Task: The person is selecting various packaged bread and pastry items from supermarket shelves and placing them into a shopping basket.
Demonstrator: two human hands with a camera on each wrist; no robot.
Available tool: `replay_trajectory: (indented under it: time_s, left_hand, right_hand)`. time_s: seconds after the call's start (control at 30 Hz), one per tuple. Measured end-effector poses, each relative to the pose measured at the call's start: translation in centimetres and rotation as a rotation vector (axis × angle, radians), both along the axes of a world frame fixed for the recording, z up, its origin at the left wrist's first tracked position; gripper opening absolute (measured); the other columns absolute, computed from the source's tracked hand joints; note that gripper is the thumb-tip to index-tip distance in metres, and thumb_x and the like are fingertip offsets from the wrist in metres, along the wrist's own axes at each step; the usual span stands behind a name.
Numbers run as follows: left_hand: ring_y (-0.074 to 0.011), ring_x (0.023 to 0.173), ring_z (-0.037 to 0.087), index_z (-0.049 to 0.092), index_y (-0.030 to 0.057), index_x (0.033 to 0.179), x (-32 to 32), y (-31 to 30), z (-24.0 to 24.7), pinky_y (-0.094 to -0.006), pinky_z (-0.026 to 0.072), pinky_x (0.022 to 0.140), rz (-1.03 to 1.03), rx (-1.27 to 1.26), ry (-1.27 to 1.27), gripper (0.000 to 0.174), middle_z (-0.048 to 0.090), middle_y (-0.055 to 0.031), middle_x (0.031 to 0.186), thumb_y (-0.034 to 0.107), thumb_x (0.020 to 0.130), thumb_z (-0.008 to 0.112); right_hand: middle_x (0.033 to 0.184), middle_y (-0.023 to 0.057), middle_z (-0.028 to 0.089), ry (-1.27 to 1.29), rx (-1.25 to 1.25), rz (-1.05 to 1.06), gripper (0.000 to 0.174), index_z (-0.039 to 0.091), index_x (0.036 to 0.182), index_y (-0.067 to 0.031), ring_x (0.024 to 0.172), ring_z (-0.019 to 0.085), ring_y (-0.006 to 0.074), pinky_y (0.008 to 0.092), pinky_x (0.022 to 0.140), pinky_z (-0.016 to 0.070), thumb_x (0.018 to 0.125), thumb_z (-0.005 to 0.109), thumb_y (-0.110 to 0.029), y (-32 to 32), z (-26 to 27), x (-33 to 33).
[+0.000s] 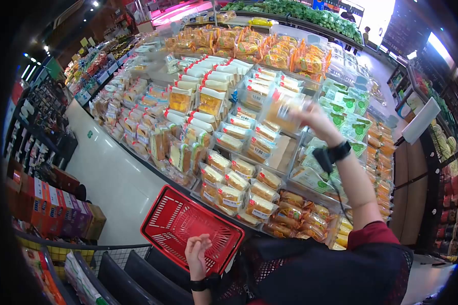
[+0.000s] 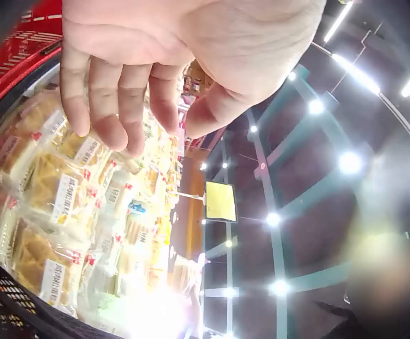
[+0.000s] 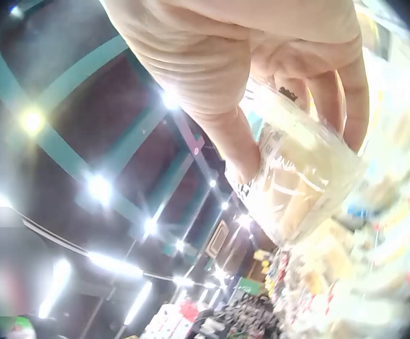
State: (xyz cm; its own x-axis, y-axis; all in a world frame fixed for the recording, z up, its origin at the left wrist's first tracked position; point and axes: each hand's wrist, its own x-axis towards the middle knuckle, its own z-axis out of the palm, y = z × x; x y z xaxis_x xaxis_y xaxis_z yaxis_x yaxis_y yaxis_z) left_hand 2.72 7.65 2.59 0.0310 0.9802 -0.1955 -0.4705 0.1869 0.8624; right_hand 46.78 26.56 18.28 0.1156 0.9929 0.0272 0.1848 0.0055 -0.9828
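Observation:
My right hand [image 1: 318,122] pinches a clear-wrapped bread pack [image 1: 284,109] above the display. In the right wrist view the thumb and fingers of the right hand [image 3: 261,92] grip the two sides of the pack [image 3: 300,176], whose label is partly hidden by the thumb. Over the red basket [image 1: 183,229] hangs my left hand [image 1: 197,251], its fingers loosely bent and holding nothing. The left wrist view shows the left hand [image 2: 170,63] with relaxed fingers, wrapped breads [image 2: 57,191] beyond them.
Rows of packed sandwiches [image 1: 175,152], green packs [image 1: 341,109] and buns [image 1: 295,213] fill the sloping display. Dark rack dividers [image 1: 122,274] stand at the lower left, near stacked cartons [image 1: 51,206]. Pale floor [image 1: 107,162] shows along the display's left side.

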Motion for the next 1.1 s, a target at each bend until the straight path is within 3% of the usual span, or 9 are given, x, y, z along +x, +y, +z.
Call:
replay_trajectory:
  time_s: [0.1,0.27,0.37,0.57,0.63,0.83,0.87,1.0,1.1]
  left_hand:
    - [-0.02,0.087,0.059,0.051,0.0066,0.097,-0.7,-0.9,-1.3,-0.034,0.0487,0.079,0.067,-0.04,0.002,0.011,0.06,-0.0136,0.101,0.016,0.09,0.051]
    - [-0.0189,0.084,0.059,0.051,0.0067,0.097,-1.1,-1.9,-2.0,-0.0331,0.0496,0.077,0.18,-0.088,-0.036,0.012,0.061,-0.012,0.099,0.016,0.09,0.052]
    - [-0.0185,0.084,0.059,0.051,0.0069,0.097,-1.4,-2.2,-1.9,-0.0328,0.0496,0.077,0.195,-0.086,-0.027,0.012,0.061,-0.0115,0.098,0.017,0.09,0.052]
    - [-0.0175,0.084,0.059,0.05,0.005,0.097,-1.6,-2.7,-1.9,-0.0299,0.0491,0.077,0.211,-0.109,-0.043,0.008,0.061,-0.0125,0.098,0.01,0.092,0.048]
    - [-0.0175,0.084,0.059,0.05,0.005,0.097,-1.7,-2.9,-2.1,-0.0297,0.0492,0.077,0.219,-0.123,-0.034,0.008,0.061,-0.0126,0.098,0.01,0.092,0.048]
    - [-0.0174,0.085,0.059,0.051,0.006,0.097,-1.7,-3.4,-2.3,-0.0305,0.0496,0.077,0.228,-0.152,-0.016,0.009,0.061,-0.0119,0.098,0.013,0.091,0.049]
    - [-0.0176,0.085,0.059,0.052,0.0068,0.097,-1.7,-3.4,-2.2,-0.0313,0.0495,0.078,0.222,-0.157,0.0,0.01,0.061,-0.0113,0.098,0.015,0.09,0.051]
    - [-0.0173,0.085,0.059,0.052,0.007,0.096,-2.1,-3.3,-2.4,-0.0312,0.0494,0.078,0.207,-0.165,0.003,0.01,0.061,-0.0112,0.098,0.015,0.09,0.051]
    - [-0.0172,0.085,0.059,0.052,0.0071,0.096,-2.2,-3.3,-2.8,-0.0313,0.0496,0.078,0.189,-0.17,0.008,0.01,0.061,-0.0112,0.098,0.015,0.09,0.051]
  right_hand:
    - [0.09,0.0054,0.065,-0.141,0.081,-0.225,0.035,0.06,0.102,-0.0033,0.077,0.059,0.0111,0.0286,0.068,0.0481,0.075,0.074,-0.021,4.4,1.9,4.2]
    - [0.091,0.0038,0.064,-0.37,0.112,-0.322,0.037,0.061,0.102,-0.0041,0.076,0.058,0.0106,0.0265,0.068,0.0463,0.074,0.075,-0.025,11.7,-3.8,8.9]
    - [0.089,0.0065,0.063,-0.194,-0.052,-0.285,0.047,0.058,0.102,0.0004,0.074,0.058,0.0141,0.0295,0.063,0.0471,0.069,0.079,-0.027,10.9,-3.7,7.5]
    - [0.09,0.0072,0.062,-0.245,-0.114,-0.12,0.048,0.057,0.102,0.0016,0.074,0.058,0.0144,0.0282,0.061,0.0477,0.07,0.078,-0.026,11.1,-4.4,7.0]
    - [0.09,0.0039,0.063,-0.38,-0.188,-0.095,0.043,0.061,0.101,-0.003,0.078,0.06,0.0129,0.0291,0.064,0.0499,0.074,0.074,-0.033,11.2,-4.1,7.2]
    - [0.089,0.0097,0.064,-0.502,-0.112,-0.252,0.055,0.058,0.111,0.0,0.072,0.061,0.0147,0.028,0.056,0.0506,0.072,0.07,-0.037,9.8,-3.8,6.8]
    - [0.083,0.0086,0.066,-0.536,0.014,-0.291,0.041,0.063,0.101,-0.0016,0.065,0.061,0.0129,0.0265,0.052,0.0502,0.072,0.069,-0.029,9.8,-4.5,6.8]
    - [0.07,0.0033,0.066,-0.547,-0.044,-0.188,0.021,0.068,0.085,-0.0022,0.056,0.059,0.0103,0.0253,0.05,0.0496,0.074,0.067,-0.02,9.1,-5.2,7.2]
    - [0.074,0.0043,0.067,-0.567,-0.088,-0.163,0.023,0.068,0.087,-0.0031,0.059,0.06,0.0101,0.0246,0.05,0.0496,0.074,0.067,-0.022,9.2,-5.3,7.5]
